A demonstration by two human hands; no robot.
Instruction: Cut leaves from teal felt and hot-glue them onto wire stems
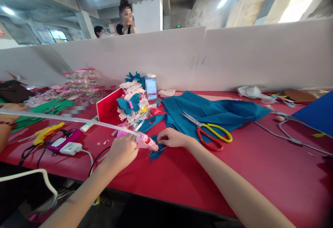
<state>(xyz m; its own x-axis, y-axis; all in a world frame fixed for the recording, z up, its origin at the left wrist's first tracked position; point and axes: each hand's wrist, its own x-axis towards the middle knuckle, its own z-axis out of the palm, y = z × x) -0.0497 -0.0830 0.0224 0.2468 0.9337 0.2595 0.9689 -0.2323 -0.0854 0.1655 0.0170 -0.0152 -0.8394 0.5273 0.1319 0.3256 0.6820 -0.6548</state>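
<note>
My left hand (122, 150) is closed around a pink glue gun (147, 142) with a long clear glue stick (65, 118) trailing off to the left. Its nozzle points at a small teal felt piece (155, 150) lying on the red table (182, 176). My right hand (172, 138) rests on that felt piece with its fingers pinched together on it, just right of the nozzle. A thin wire or pin lies across the felt.
Red and yellow scissors (210, 133) lie on a sheet of teal felt (213, 111) behind my right hand. Felt flowers (131, 101), a yellow glue gun (47, 132), a pink device (63, 141), cables and a white partition (234, 58) surround the spot. People stand beyond it.
</note>
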